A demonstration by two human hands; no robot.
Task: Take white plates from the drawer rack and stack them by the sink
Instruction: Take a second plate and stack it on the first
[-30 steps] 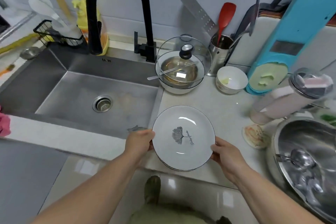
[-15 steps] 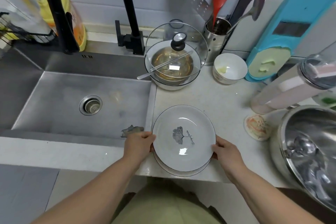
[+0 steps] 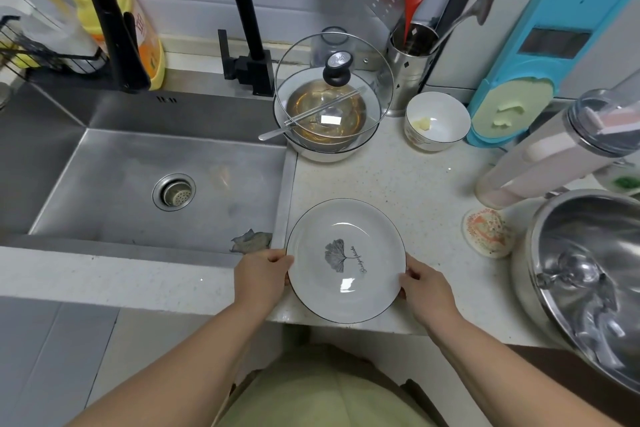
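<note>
A white plate [image 3: 346, 260] with a thin dark rim and a grey leaf print rests on the light countertop [image 3: 398, 180], just right of the steel sink [image 3: 145, 184] and near the counter's front edge. My left hand [image 3: 261, 276] grips its left rim and my right hand [image 3: 427, 289] grips its right rim. Whether other plates lie under it is hidden in this view. The drawer rack is out of view.
Behind the plate stands a white bowl with a glass lid [image 3: 332, 97] and chopsticks, plus a small white bowl [image 3: 437, 121]. A utensil holder [image 3: 410, 62], a blue cutter [image 3: 540, 55], a tall container [image 3: 557, 146], a coaster [image 3: 487, 231] and a large steel pot [image 3: 588, 281] crowd the right. A black faucet [image 3: 114, 10] arches over the sink.
The plate held in both hands has come down onto the counter; the lower plate rim seen beneath it earlier is no longer visible. The camera has moved closer and to the right.
</note>
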